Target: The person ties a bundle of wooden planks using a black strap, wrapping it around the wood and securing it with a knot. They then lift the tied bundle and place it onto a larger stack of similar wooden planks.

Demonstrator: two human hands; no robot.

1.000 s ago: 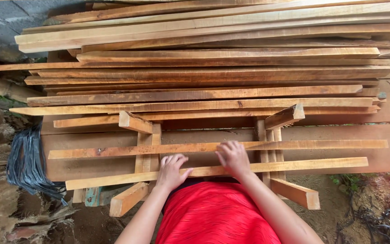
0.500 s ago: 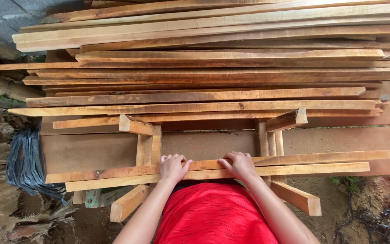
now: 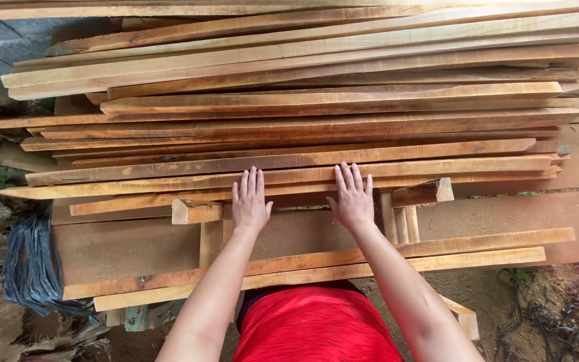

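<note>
On rough-sawn long wooden slats (image 3: 289,175), both flat hands: left (image 3: 250,201), right (image 3: 352,198).

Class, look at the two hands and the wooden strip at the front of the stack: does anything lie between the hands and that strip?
Nothing visible does. The left hand and right hand already rest flat on the front wooden strip of the stack. The two loose strips nearer the person lie under the forearms, not between hands and strip.

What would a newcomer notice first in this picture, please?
First, the big stack of long wooden slats filling the upper half. Below it, the left hand and right hand lie flat on its nearest slats, fingers spread. Two separate slats lie across the workbench, near the red shirt.
</note>
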